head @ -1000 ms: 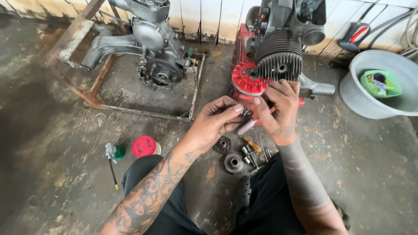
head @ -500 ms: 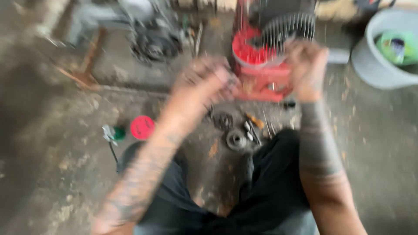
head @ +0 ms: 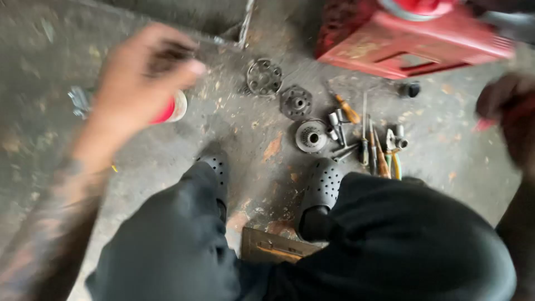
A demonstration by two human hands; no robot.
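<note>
Three round metal parts [head: 296, 114] lie on the concrete floor [head: 44, 122] beside a cluster of screwdrivers and sockets [head: 368, 142]. Left hand [head: 139, 78], blurred, hangs over a red-and-white can [head: 174, 108]; grip cannot be determined. Right hand [head: 510, 111], blurred, appears curled around something red. A red block [head: 412, 39] sits beyond the tools.

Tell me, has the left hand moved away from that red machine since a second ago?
Yes. The left hand has pulled back from the red machine base and now hangs over the floor beside the red-capped can.

Tattooed bare forearm [head: 50, 223], black trousers [head: 390, 239], perforated black clogs [head: 323, 181].
</note>
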